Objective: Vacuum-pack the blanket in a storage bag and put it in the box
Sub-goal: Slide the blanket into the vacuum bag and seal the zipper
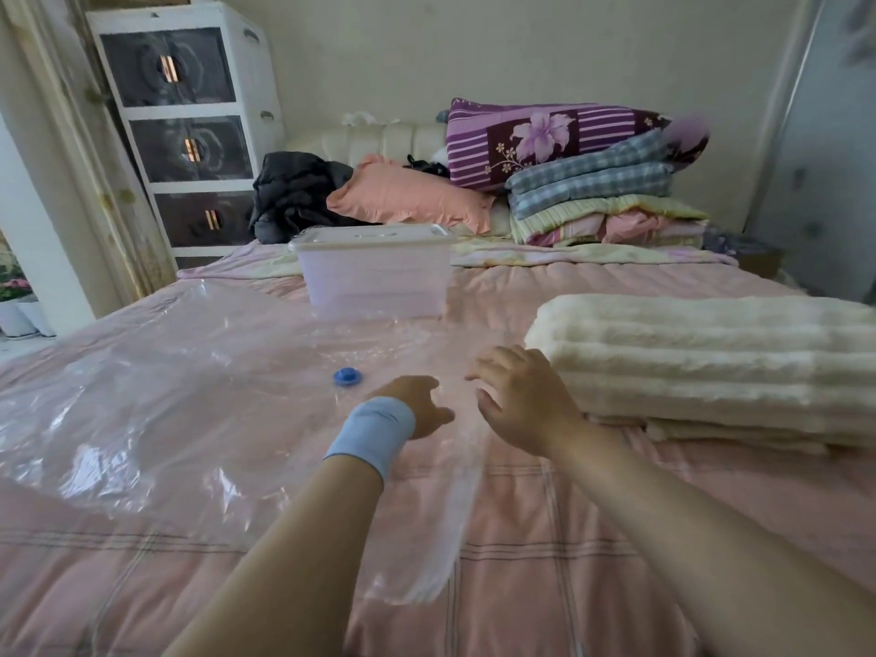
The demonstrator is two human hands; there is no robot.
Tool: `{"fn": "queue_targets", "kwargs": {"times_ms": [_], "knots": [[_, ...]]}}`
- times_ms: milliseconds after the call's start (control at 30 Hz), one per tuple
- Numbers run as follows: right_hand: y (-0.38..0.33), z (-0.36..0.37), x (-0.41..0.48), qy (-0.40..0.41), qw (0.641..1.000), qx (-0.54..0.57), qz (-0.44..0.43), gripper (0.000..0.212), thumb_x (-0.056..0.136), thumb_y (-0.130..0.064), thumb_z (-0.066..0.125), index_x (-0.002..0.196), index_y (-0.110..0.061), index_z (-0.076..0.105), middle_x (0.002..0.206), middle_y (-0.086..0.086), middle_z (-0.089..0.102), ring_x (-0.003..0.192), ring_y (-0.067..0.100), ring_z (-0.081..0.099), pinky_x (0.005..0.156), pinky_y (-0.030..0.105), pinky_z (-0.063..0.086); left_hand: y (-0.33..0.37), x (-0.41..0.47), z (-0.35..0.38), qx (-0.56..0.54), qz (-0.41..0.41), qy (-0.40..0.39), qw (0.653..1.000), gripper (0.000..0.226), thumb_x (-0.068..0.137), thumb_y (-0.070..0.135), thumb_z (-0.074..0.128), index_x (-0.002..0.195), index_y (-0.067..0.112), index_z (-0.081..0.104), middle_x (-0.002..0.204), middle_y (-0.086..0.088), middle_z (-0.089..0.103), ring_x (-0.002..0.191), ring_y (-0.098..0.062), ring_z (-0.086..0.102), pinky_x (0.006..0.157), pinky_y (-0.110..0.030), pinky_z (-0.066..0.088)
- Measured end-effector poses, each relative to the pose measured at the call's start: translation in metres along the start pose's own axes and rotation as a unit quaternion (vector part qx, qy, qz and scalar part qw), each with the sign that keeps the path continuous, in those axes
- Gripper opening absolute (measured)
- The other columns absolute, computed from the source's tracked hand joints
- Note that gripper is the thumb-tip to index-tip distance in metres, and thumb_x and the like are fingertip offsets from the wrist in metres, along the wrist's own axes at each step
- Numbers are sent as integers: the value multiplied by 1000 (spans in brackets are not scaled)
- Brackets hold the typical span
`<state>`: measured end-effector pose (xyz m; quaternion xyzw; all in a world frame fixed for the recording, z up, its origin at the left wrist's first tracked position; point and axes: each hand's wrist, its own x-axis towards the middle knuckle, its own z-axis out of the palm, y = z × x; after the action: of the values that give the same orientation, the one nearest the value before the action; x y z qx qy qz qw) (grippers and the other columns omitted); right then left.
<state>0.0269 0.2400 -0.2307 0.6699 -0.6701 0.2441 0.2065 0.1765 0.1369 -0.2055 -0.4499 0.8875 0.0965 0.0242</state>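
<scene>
The fluffy, ribbed blanket (701, 367) is lying folded at three o'clock of the spread right hand (521, 405), the left hand (419, 405), grip unclear, hovering over the glossy storage bag (166, 395).

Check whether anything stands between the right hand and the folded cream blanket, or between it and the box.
Nothing visible lies between the right hand and the folded cream fluffy blanket beside it. The clear plastic box farther back has its white lid on, closing the way in.
</scene>
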Motion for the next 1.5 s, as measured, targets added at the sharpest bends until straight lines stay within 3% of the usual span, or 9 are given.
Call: {"fn": "queue_targets", "kwargs": {"times_ms": [167, 400, 600, 767, 900, 1033, 1233, 1400, 1500], "knots": [[57, -30, -28, 15, 982, -177, 57, 52, 80, -28, 49, 130, -19, 60, 144, 15, 51, 136, 36, 44, 106, 51, 31, 66, 16, 0, -132, 108, 117, 978, 55, 96, 41, 51, 148, 31, 33, 150, 2, 41, 134, -22, 43, 110, -39, 36], [146, -42, -87, -86, 946, -308, 46, 129, 63, -49, 79, 161, -31, -2, 168, 14, -2, 155, 37, 0, 117, 69, 6, 143, 41, 19, -182, 221, 135, 948, 61, 95, 50, 43, 151, 34, 26, 163, 1, 0, 149, -30, 9, 118, -48, 20], [161, -27, -86, -113, 915, -376, 90, 112, 88, -36, 60, 150, -38, -33, 162, 16, -29, 151, 44, -18, 111, 75, 9, 165, 65, 42, -251, 165, 129, 945, 73, 71, 74, 43, 138, 58, 16, 149, -11, 31, 134, -36, 38, 109, -50, 36], [177, -11, -65, -33, 893, -439, 93, 82, 98, -38, 50, 157, -39, -7, 159, 27, 28, 137, 50, 43, 98, 63, 46, 155, 85, 43, -307, 177, 139, 925, 70, 83, 51, 63, 144, 49, 28, 142, -6, 40, 130, -27, 42, 110, -43, 36], [177, -18, -50, 15, 917, -390, 87, 90, 86, -34, 72, 157, -31, 17, 118, 19, 64, 89, 33, 67, 69, 42, 55, 150, 83, 37, -299, 192, 169, 919, 65, 88, 37, 65, 145, 41, 33, 142, -5, 41, 127, -25, 44, 105, -35, 37], [153, -37, -33, -8, 946, -312, 91, 139, 32, -88, 73, 151, -31, 29, 104, 14, 65, 73, 27, 62, 62, 36, 48, 135, 72, 23, -330, 205, 233, 891, 53, 87, 29, 66, 136, 40, 47, 137, 0, 43, 122, -23, 48, 104, -33, 40], [93, -35, -11, 101, 955, -275, 37, 94, 74, -75, 63, 153, -31, 38, 112, 13, 63, 80, 31, 58, 66, 41, 42, 105, 49, -21, -362, 175, 350, 846, 25, 80, 48, 56, 98, 32, 56, 145, 14, 28, 123, -20, 48, 101, -38, 42], [64, -33, -25, -104, 960, -253, 52, 118, 60, -79, 70, 154, -37, 13, 138, 15, 46, 112, 34, 52, 94, 49, 40, 77, 41, 14, -238, 166, 224, 930, 46, 94, 33, 52, 138, 30, 41, 147, -1, 42, 128, -28, 47, 104, -37, 39], [39, -46, -11, -144, 959, -229, 88, 86, 75, -72, 51, 145, -30, 25, 143, 14, 36, 128, 34, 39, 110, 55, 23, 70, 36, 20, -292, 141, 171, 930, 47, 96, 23, 47, 141, 31, 39, 147, 0, 44, 126, -26, 49, 104, -34, 36]]}}
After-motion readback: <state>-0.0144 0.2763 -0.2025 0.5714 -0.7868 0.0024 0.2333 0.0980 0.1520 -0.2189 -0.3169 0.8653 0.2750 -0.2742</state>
